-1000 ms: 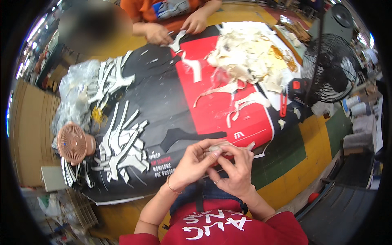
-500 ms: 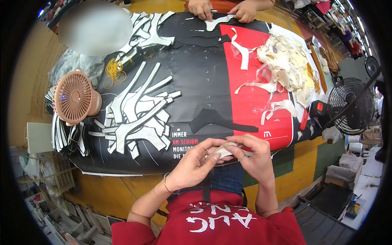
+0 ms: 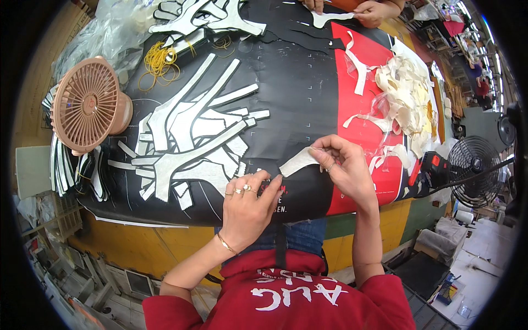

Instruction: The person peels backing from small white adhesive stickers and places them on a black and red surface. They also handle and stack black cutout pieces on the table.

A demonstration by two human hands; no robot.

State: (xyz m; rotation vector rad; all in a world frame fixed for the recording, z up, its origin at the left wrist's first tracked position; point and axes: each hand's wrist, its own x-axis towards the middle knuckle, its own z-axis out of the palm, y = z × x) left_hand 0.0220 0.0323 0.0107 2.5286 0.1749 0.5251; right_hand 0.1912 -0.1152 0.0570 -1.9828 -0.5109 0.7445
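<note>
My right hand [image 3: 345, 168] pinches one end of a pale, curved cut fabric piece [image 3: 298, 161] between thumb and fingers. The piece's wide, zigzag-edged end lies spread over the black printed mat [image 3: 297, 110]. Just left of that end is my left hand [image 3: 245, 206], palm down on the mat with thumb and fingers apart and nothing gripped. Beyond it lies a loose pile of white Y-shaped pieces with black edges [image 3: 181, 154]. How much of a black piece lies under the pale one I cannot tell.
A pink fan [image 3: 88, 104] stands at left near yellow rubber bands [image 3: 160, 58]. A heap of cream fabric strips [image 3: 406, 99] covers the red section at right, beside a black fan [image 3: 476, 170]. Across the table, another person's hands [image 3: 371, 12] hold a white piece.
The pale piece, bunched between both hands before, is now unfolded onto the mat. My left hand has let go and moved left; my right hand has moved forward. The view has shifted.
</note>
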